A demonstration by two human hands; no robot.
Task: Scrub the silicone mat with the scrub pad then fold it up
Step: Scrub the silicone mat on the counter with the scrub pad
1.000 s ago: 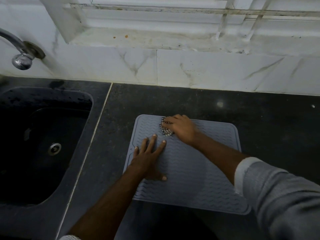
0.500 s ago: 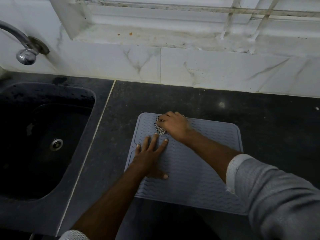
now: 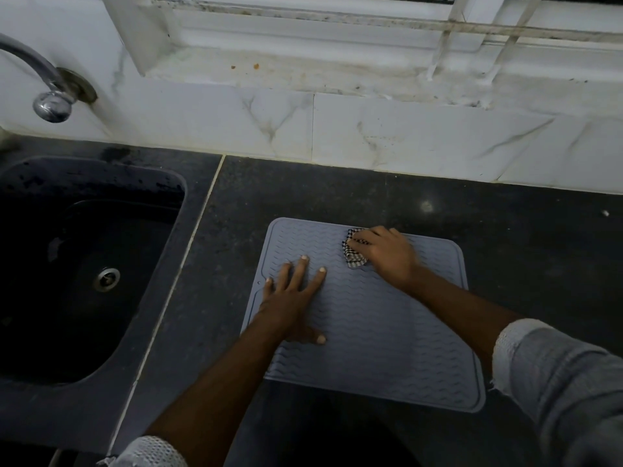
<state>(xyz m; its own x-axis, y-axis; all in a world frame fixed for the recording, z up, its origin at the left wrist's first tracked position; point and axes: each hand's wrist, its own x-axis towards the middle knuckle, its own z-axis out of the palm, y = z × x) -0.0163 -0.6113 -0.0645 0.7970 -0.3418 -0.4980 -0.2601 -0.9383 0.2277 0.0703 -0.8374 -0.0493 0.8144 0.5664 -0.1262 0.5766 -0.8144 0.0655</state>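
Observation:
A grey silicone mat [image 3: 377,335] with a wavy ridge pattern lies flat on the dark countertop [image 3: 337,193]. My left hand [image 3: 293,301] rests palm down on the mat's left part, fingers spread. My right hand [image 3: 387,254] presses a checkered black-and-white scrub pad [image 3: 352,257] onto the mat near its far edge. Most of the pad is hidden under my fingers.
A black sink [image 3: 67,271] with a steel drain [image 3: 107,278] lies to the left. A chrome tap [image 3: 43,85] sticks out of the marble wall above it. A stained white window sill [image 3: 303,72] runs along the back.
My right hand with the scrub pad first slid left, then back right along the mat's far edge. My left hand stayed pressed on the mat.

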